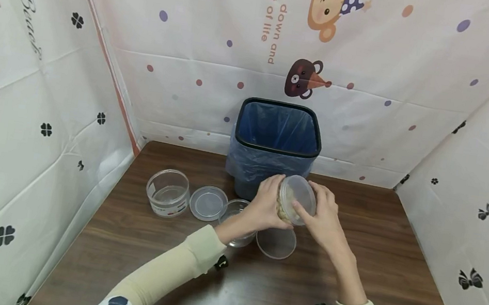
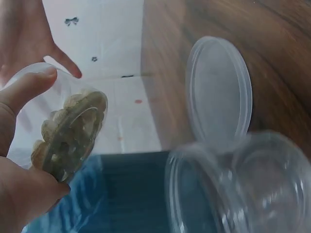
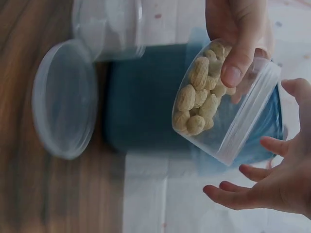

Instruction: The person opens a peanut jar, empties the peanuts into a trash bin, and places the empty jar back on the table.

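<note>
My left hand (image 1: 267, 205) grips a clear plastic jar (image 3: 218, 138) around its side, thumb across the wall. Unshelled peanuts (image 3: 199, 99) lie heaped at the jar's bottom end. The jar is held tilted in the air, its translucent lid (image 1: 301, 199) on and facing right. Beside the lid is my right hand (image 1: 324, 218), its fingers spread around the lid's edge. In the right wrist view those fingers (image 3: 272, 194) stand loosely bent and apart, with a gap to the lid.
Behind the hands stands a bin (image 1: 247, 163) with a blue liner. Two clear jars without lids, one on the left (image 1: 166, 208) and one partly hidden by my left arm (image 1: 229, 210), stand on the wooden table. Two loose lids, one grey-looking (image 1: 208, 203) and one nearer (image 1: 276, 244), lie beside them.
</note>
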Tool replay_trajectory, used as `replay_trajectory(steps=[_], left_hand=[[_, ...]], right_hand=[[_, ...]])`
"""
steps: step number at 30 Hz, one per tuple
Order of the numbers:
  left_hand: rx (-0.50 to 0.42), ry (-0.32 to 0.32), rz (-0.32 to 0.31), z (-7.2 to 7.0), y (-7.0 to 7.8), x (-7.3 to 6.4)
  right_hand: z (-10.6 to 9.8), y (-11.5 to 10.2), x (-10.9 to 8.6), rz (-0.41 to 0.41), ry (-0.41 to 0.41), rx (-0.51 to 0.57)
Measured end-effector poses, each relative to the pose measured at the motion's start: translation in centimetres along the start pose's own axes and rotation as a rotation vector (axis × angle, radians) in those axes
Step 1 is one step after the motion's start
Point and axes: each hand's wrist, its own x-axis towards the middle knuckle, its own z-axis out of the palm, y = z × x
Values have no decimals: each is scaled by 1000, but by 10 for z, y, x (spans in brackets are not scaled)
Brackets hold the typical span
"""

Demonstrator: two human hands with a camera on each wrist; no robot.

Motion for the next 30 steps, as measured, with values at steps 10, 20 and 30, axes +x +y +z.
replay_trajectory(steps=[10, 20, 30], left_hand=[[135, 131, 112, -43, -3, -23], [339, 237, 171, -69, -10, -48], [483, 251, 257, -80, -11, -59]], right_hand=[[13, -41, 10, -58, -101, 93], [36, -68, 23, -74, -184, 204], [45, -77, 26, -132, -214, 220]])
